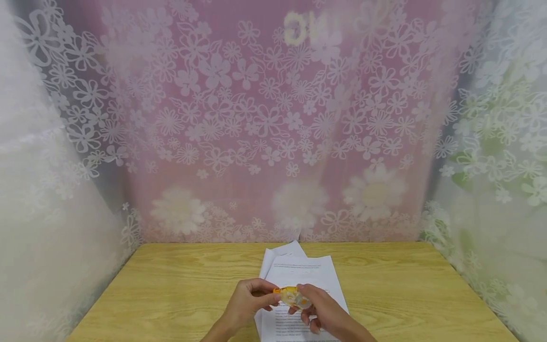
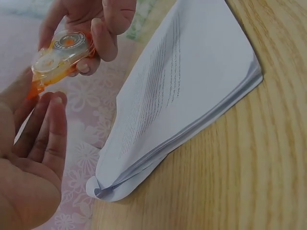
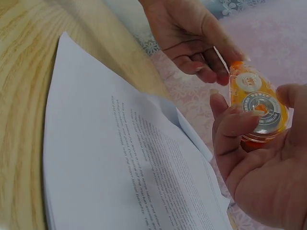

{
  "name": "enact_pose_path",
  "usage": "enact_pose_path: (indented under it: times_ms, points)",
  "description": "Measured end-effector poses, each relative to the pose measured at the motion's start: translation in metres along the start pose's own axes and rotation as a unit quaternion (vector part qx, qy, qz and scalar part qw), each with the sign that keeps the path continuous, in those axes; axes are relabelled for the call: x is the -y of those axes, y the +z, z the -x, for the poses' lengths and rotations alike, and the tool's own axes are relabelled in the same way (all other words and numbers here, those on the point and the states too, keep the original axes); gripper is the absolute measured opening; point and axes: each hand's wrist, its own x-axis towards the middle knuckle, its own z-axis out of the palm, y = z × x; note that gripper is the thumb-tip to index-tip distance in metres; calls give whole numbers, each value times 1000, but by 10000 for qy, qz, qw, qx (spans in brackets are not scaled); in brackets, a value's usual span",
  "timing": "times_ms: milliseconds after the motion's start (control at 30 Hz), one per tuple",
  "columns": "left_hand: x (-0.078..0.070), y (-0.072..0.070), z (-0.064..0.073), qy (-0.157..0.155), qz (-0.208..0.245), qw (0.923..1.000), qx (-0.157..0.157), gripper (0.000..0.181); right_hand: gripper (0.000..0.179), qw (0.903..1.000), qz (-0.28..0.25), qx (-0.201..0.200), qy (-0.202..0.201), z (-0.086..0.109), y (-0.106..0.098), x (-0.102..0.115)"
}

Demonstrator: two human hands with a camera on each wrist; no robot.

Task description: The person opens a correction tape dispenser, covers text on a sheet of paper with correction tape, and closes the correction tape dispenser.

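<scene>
Between the two hands, above the papers, is an orange and clear plastic correction tape dispenser. My left hand pinches its narrow orange tip between thumb and fingers. The wide end sits in the grip of my right hand, thumb on one edge and fingers curled beneath. Through the clear case of the correction tape a grey printed reel shows in the right wrist view. Below lie printed sheets, the top one carrying several lines of text. Neither hand touches them.
Under the papers is a wood-grain table. More sheets stick out askew behind the top one, with a curled corner. A pink flowered curtain stands at the table's back, and pale flowered sheeting hangs along both sides.
</scene>
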Motion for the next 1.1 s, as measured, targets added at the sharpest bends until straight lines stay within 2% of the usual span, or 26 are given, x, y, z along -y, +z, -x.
enact_pose_path:
  times_ms: [133,300,467,600,633,700,767,867,1000,1100]
  points:
    - [-1,-2,0,0,-130,9999,-52,37,63,9998,-62,-193,-25,-1,-10,3]
    - [-2,-12,-4,17,-313,9991,-282,41,61,9955,-128,-920,-199,-3,-27,8]
    - [-13,-23,-13,198,-923,9948,-371,46,45,9808,-160,-1853,-594,-6,-46,11]
    - [-22,-30,-18,311,-1761,9820,-615,55,40,9633,322,-2533,-826,-7,-61,13]
    - [-23,-32,-18,319,-1978,9772,-701,58,42,9584,486,-2678,-860,-7,-65,13]
    - [-24,-35,-18,277,-2516,9630,-924,64,46,9503,729,-2897,-875,-5,-74,14]
    - [-23,-40,-18,222,-3065,9454,-1086,69,52,9431,989,-3054,-862,-3,-84,13]
    - [-19,-50,-18,93,-3850,9144,-1246,74,58,9291,1519,-3281,-779,0,-99,11]
    - [-11,-66,-18,96,-4653,8754,-1307,78,58,8966,2302,-3708,-752,4,-113,7]
    - [-9,-76,-20,117,-5175,8469,-1215,79,56,8689,2749,-4052,-726,7,-121,3]
